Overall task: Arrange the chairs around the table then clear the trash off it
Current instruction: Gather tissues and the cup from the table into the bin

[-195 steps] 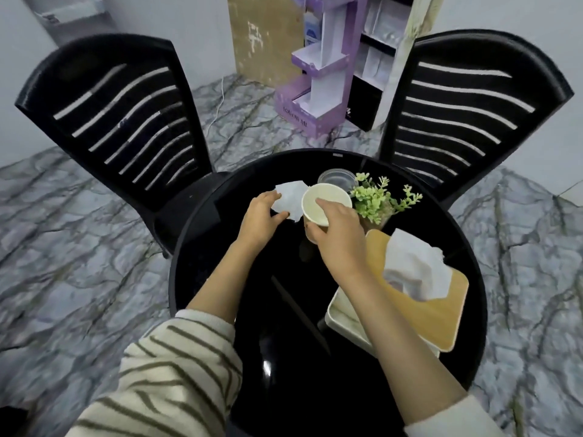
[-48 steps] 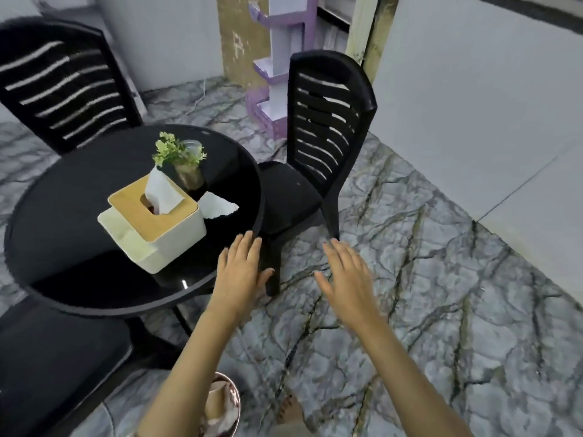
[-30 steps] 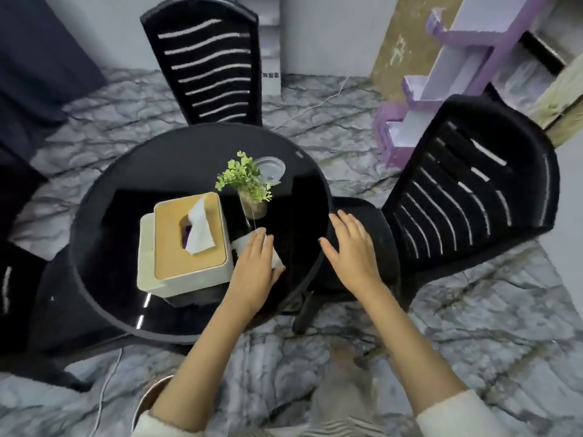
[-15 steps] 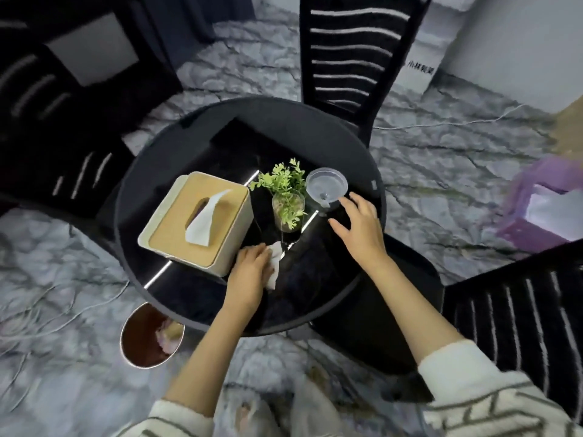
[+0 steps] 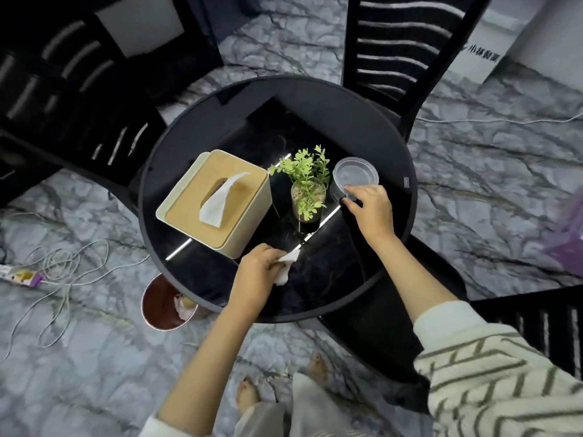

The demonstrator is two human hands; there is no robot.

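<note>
Your left hand (image 5: 257, 272) has its grip closed on a crumpled tissue (image 5: 285, 269), low over the tabletop (image 5: 362, 127) near the front edge. Your right hand (image 5: 370, 208) pinches the rim of the clear cup (image 5: 355, 176), standing beside the plant (image 5: 307, 181).

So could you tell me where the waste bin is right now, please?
The waste bin stands on the floor at lower left in the head view, partly tucked under the near-left edge of the round table, below the tissue box.
</note>
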